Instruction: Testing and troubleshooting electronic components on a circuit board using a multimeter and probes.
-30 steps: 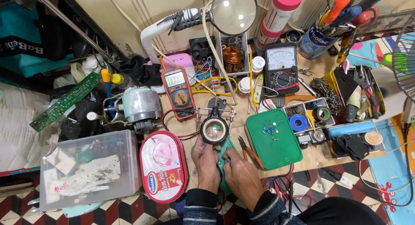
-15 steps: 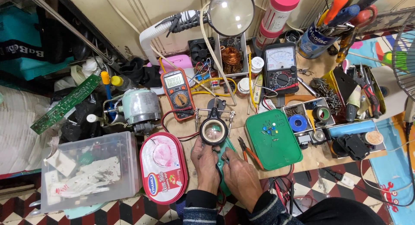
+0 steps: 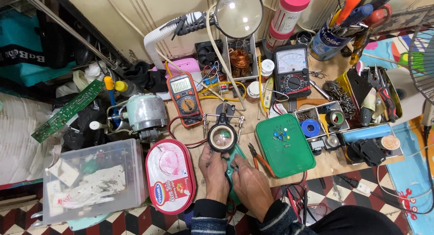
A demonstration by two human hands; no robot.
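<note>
My left hand and my right hand are side by side at the workbench's front edge, both closed on a small green circuit board that shows between them. Just above the hands stands a small round magnifier on a helping-hand stand with clips. Orange-handled pliers lie right of my right hand. A green tray lid with several tiny blue parts sits further right.
An orange digital multimeter, a black analog meter and a large magnifying lamp stand behind. A pink oval tin and a clear plastic box are at left. Tool bins, tape rolls and a can of screwdrivers crowd the right.
Both hands stay on the green board under the small magnifier, with only slight finger shifts.
</note>
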